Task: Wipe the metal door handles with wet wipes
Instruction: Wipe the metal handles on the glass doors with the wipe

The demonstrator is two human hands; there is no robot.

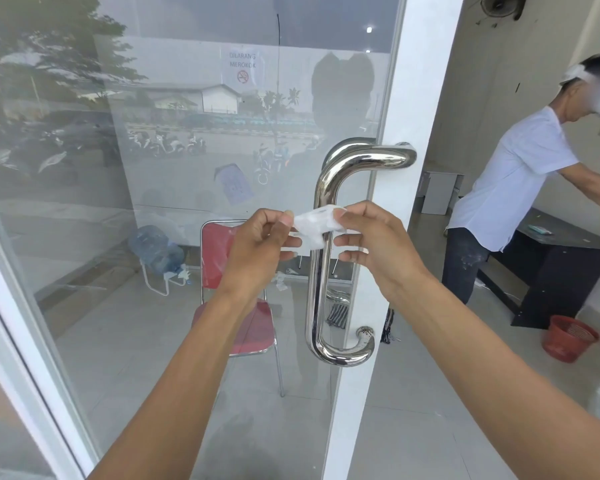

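The wet wipe (315, 224) is pinched between the left hand (257, 244), at 9 o'clock, and the right hand (374, 247), at 3 o'clock, in front of the metal door handle (321, 278).

Wipe (315, 226) betw. both hands, in front of handle (321, 244); chair (238, 271) behind glass; bin (568, 337) on floor, R.

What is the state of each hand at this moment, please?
Left hand: fingers pinch the left edge of the wet wipe.
Right hand: fingers pinch the right edge of the same wipe, in front of the door handle.
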